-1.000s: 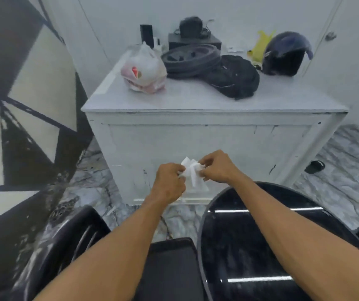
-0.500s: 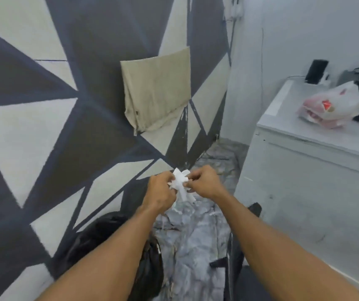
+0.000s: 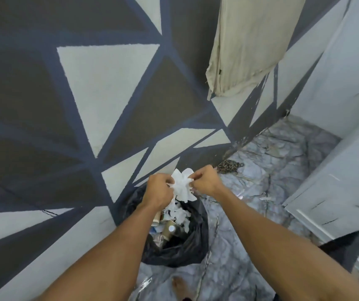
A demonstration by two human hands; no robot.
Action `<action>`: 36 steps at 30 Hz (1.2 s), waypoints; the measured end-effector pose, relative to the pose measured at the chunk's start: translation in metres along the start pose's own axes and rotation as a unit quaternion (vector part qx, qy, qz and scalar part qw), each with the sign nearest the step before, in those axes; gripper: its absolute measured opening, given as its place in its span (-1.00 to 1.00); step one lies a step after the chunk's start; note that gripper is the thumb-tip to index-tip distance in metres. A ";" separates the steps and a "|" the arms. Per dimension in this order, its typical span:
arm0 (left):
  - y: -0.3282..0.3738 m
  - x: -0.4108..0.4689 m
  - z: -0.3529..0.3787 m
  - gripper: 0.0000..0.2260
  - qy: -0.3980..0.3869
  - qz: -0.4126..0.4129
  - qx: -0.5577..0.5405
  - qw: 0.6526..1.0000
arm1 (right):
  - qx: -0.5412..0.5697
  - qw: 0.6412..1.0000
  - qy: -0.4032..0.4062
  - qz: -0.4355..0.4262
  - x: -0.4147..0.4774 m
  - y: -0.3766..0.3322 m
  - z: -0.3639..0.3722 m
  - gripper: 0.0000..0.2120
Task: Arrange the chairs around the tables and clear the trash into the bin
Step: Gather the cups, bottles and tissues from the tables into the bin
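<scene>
A crumpled white tissue (image 3: 182, 187) is pinched between both my hands. My left hand (image 3: 159, 190) grips its left side and my right hand (image 3: 204, 181) grips its right side. Both hands hover directly above a bin lined with a black bag (image 3: 192, 246) that stands on the floor against the patterned wall. Inside the bag lie paper cups (image 3: 168, 230) and more white tissue scraps (image 3: 179, 213).
A wall painted with grey, dark and pale triangles (image 3: 87, 94) runs along the left. A beige cloth (image 3: 245, 44) hangs on it. A white cabinet (image 3: 337, 187) stands at the right. A chain (image 3: 228, 165) lies on the marble floor (image 3: 261, 181). My bare foot (image 3: 180, 285) is below the bin.
The view has swung left and down from the white counter and black chairs to the wall corner. The hands, still holding the tissue, now sit over the black bin bag.
</scene>
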State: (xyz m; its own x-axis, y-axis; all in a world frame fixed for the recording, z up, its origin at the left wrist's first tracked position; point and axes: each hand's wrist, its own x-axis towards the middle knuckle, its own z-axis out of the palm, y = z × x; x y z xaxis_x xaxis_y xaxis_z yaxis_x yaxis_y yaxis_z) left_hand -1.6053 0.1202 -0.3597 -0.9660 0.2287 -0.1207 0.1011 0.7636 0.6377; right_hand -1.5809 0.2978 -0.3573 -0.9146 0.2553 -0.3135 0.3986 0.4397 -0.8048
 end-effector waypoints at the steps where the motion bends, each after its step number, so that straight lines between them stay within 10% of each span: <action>1: -0.007 0.008 0.003 -0.75 -0.003 -0.009 0.003 1.000 | -0.007 1.000 -0.009 0.002 0.013 0.003 0.009 -0.84; 26: -0.122 0.129 0.096 -0.75 -0.121 -0.112 0.076 0.983 | -0.131 0.970 -0.135 0.151 0.157 0.108 0.107 -0.82; 36: -0.149 0.076 0.028 -0.81 -0.036 -0.164 0.048 0.985 | -0.203 0.961 -0.187 0.023 0.138 0.037 0.148 -0.90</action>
State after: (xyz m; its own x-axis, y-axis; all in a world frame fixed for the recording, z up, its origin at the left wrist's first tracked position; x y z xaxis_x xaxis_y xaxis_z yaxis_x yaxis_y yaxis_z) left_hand -1.6874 0.0409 -0.4851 -0.9315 -0.0002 -0.3637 -0.1882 0.8560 0.4815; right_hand -1.7024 0.2218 -0.5045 -0.8250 -0.0120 -0.5649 0.3629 0.7551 -0.5461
